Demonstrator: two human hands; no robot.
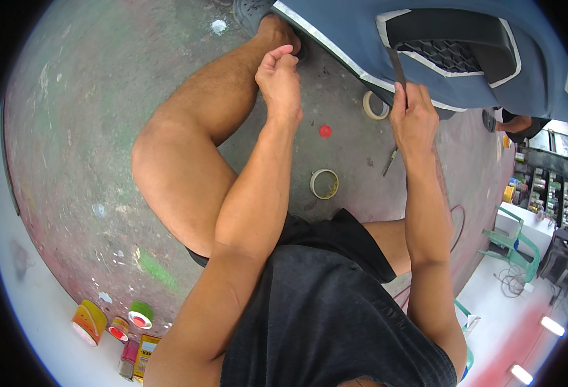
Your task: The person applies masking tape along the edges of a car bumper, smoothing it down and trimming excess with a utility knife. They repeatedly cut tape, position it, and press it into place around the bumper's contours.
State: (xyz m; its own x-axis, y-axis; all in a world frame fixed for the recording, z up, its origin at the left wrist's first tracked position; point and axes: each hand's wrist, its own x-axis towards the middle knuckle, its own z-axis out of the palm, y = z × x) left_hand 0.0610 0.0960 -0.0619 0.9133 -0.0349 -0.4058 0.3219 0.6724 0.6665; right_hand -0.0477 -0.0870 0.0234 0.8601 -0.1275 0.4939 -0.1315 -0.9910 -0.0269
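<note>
A blue-grey car bumper (355, 29) fills the upper right. Pale masking tape (328, 42) runs along its lower edge, and more frames a black recess with a honeycomb grille (444, 54). Beside the recess, my right hand (415, 122) is closed on a thin dark flat strip (397, 66), whose upper end reaches the taped corner; I cannot tell what it is made of. My left hand (279, 84) is raised left of the bumper's edge, apart from it. Its fingers are curled with the tips together, and whatever they may pinch is too small to see.
On the stained floor lie one tape roll (367, 111) under the bumper, another tape roll (313, 185) nearer me, and a slim knife-like tool (390, 162). Several cans (141, 315) line the wall at lower left. Green chairs (516, 248) and another person (519, 124) are at right.
</note>
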